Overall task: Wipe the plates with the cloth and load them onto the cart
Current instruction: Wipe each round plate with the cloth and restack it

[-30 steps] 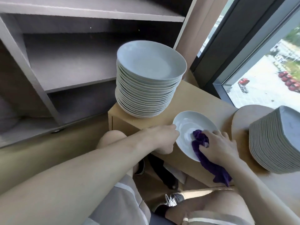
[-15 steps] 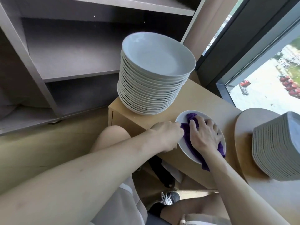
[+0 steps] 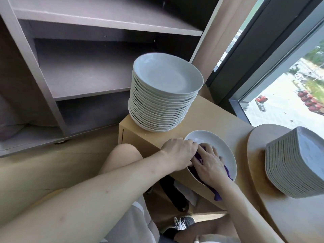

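Now your left hand (image 3: pixel 178 151) grips near-left rim of white plate (image 3: pixel 224 149), fingers curled over edge. Your right hand (image 3: pixel 208 163) lies flat, palm down, pressing purple cloth (image 3: pixel 216 194) into plate; cloth tail hangs past near rim. Plate sits at near edge of wooden tabletop (image 3: pixel 215 118). Tall stack of white plates (image 3: pixel 164 102) stands just beyond it. Grey stack (image 3: pixel 287 165) sits right, on round tabletop (image 3: pixel 259 137). Grey shelved cart (image 3: pixel 84 76) stands far left.

A stack of plates (image 3: pixel 163 109) stands at the table's (image 3: pixel 215 120) far left corner, with a single plate (image 3: pixel 222 148) just near of it, holding the cloth (image 3: pixel 217 194) under the right hand (image 3: pixel 208 163). Right of them a second stack (image 3: pixel 294 163) sits on a round board (image 3: pixel 259 142); the cart (image 3: pixel 84 76) stands far left.
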Available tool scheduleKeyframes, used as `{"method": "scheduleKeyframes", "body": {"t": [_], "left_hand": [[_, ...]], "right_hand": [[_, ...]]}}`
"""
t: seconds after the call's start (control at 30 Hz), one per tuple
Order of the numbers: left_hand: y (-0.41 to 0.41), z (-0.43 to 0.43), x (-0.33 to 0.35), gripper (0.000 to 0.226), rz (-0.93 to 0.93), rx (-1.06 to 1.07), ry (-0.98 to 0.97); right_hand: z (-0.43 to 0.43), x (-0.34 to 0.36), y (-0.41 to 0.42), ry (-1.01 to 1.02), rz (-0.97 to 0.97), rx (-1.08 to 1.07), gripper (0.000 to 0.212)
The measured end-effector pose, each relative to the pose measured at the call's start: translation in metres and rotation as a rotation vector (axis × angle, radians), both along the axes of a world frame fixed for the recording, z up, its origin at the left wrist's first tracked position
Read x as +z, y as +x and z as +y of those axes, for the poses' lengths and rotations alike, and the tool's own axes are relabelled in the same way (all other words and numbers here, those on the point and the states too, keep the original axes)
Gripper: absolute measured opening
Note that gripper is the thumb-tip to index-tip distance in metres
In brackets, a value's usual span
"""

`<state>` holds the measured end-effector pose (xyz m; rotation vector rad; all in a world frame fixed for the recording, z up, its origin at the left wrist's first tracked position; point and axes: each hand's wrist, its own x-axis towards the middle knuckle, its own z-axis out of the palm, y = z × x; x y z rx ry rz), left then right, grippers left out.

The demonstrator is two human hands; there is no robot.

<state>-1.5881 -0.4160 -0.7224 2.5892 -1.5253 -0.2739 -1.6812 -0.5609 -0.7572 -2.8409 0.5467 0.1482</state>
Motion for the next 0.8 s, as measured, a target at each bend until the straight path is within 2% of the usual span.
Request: {"method": "scheduleKeyframes", "body": {"t": [0.17, 0.23, 0.4, 0.6, 0.8], "left_hand": [[-0.003, 0.001, -0.001, 0.080, 0.075, -0.033, -0.011], [-0.003, 0.002, -0.001, 0.085, 0.071, -0.036, -0.012], [-0.002, 0.000, -0.001, 0.083, 0.054, -0.030, -0.038], [-0.002, 0.001, -0.005, 0.066, -0.012, -0.015, -0.037], [-0.008, 0.000, -0.013, 0.061, -0.147, -0.030, -0.058]], "right_hand": [[-0.004, -0.002, -0.010, -0.005, -0.022, -0.002, 0.041], [-0.004, -0.001, -0.005, -0.015, -0.024, -0.015, 0.041], [-0.004, -0.004, 0.007, -0.028, -0.048, -0.094, 0.039], [-0.015, -0.004, 0.031, -0.049, -0.033, -0.118, 0.038], [-0.033, -0.002, 0.035, -0.209, -0.004, -0.049, 0.040]]}}
